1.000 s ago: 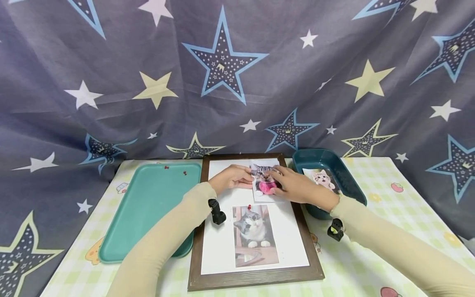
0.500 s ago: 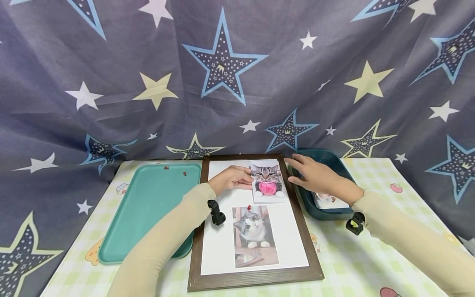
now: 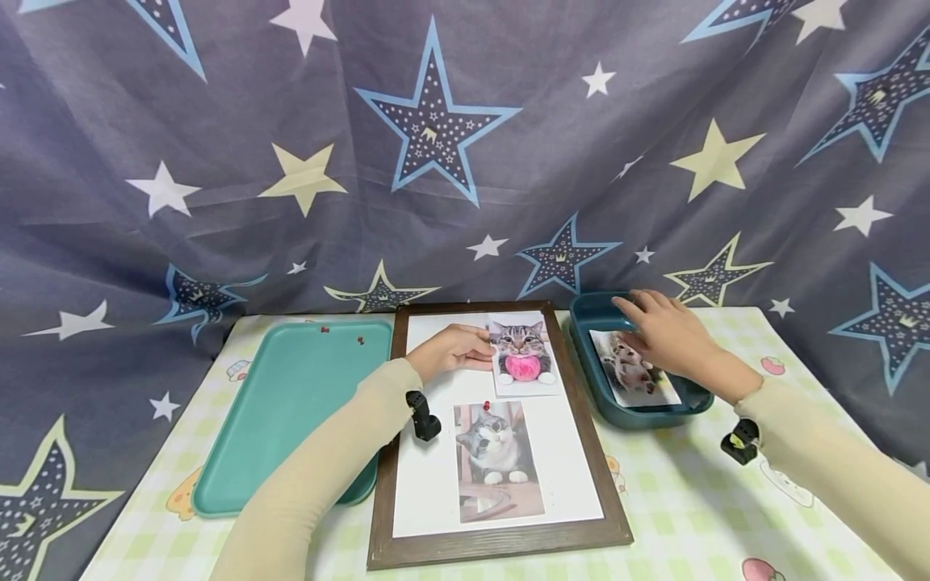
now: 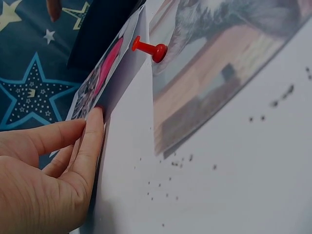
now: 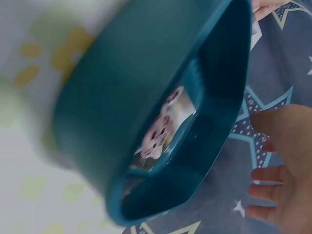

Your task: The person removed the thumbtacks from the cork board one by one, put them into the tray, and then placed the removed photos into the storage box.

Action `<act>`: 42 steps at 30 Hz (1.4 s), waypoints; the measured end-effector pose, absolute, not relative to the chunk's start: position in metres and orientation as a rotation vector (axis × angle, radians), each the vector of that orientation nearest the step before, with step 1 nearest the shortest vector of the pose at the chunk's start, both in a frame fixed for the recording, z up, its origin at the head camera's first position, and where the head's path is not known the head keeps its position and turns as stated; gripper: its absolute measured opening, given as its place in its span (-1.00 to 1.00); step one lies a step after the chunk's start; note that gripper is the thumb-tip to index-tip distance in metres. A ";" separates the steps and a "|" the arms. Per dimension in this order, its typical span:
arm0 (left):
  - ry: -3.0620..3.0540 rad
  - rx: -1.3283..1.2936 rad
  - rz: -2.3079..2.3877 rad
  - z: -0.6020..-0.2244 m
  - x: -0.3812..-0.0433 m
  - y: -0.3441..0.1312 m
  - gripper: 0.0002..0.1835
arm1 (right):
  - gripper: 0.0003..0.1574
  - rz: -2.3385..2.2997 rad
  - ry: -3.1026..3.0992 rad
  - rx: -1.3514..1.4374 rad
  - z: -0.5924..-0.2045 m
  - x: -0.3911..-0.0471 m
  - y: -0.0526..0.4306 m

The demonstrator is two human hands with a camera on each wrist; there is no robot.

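Observation:
My left hand (image 3: 452, 353) pinches the left edge of a cat photo (image 3: 523, 357) with a pink ball, at the top right of a white, brown-framed board (image 3: 429, 492). In the left wrist view, thumb and fingers hold that photo's edge, and the photo leans off the surface. Below it on the board, a grey-and-white cat photo (image 3: 500, 464) carries a red push pin (image 4: 158, 52) at its top. My right hand (image 3: 677, 343) hovers over the dark teal bin (image 3: 632, 418), fingers spread and holding nothing. Inside the bin is a kitten photo (image 3: 634, 381).
To the left of the board lies a green tray (image 3: 291, 411), with a red push pin (image 3: 324, 329) and another pin (image 3: 360, 340) near its far edge. A checked tablecloth (image 3: 676, 516) covers the table. Behind hangs a star-patterned curtain (image 3: 508, 177).
My right hand has left the photo with the pink ball and moved right, over the bin. My left hand stays at that photo's left edge.

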State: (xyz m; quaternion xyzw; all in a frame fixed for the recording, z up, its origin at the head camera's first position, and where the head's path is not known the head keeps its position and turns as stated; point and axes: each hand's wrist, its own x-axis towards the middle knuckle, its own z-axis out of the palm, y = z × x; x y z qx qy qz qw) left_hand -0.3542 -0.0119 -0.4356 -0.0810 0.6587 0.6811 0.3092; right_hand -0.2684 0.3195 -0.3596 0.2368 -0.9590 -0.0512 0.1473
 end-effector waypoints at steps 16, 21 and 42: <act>1.735 -0.229 1.809 -0.436 -0.355 -0.012 -0.35 | -0.08 0.322 -3.340 0.201 -0.331 -0.292 0.373; 1.707 -0.212 1.820 -0.436 -0.356 -0.013 -0.34 | -0.16 0.699 -3.472 0.177 -0.328 -0.296 0.385; 1.625 -0.185 1.876 -0.433 -0.357 -0.021 -0.32 | -0.25 1.356 -3.509 -0.061 -0.340 -0.302 0.401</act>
